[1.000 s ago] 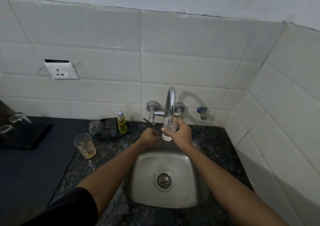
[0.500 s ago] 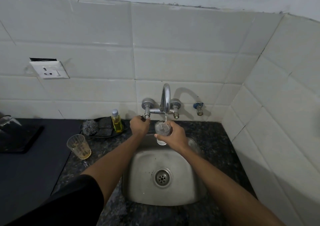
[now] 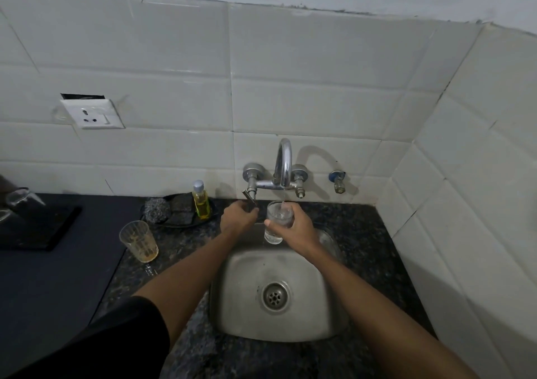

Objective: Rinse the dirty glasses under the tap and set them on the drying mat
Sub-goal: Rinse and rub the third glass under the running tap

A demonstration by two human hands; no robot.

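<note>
My right hand [image 3: 293, 226] holds a clear glass [image 3: 277, 221] upright under the spout of the chrome tap [image 3: 283, 166], above the steel sink [image 3: 308, 317]. Water stands in the glass. My left hand [image 3: 236, 218] is closed around the tap's left lever handle [image 3: 250, 197]. A second, dirty glass [image 3: 139, 242] with amber residue stands on the granite counter [image 3: 357, 233] left of the sink. At the far left a black drying mat [image 3: 43, 230] carries a clear glass [image 3: 20, 199], cut off by the frame edge.
A black dish [image 3: 174, 221] behind the dirty glass holds a steel scrubber [image 3: 157, 208], a dark sponge and a small yellow soap bottle [image 3: 201, 199]. A wall socket [image 3: 93, 114] sits on the white tiles. A second small valve [image 3: 337, 179] is right of the tap.
My left hand rose from beside the glass to the tap's left lever and stays gripped on it. The right hand keeps the glass under the spout.
</note>
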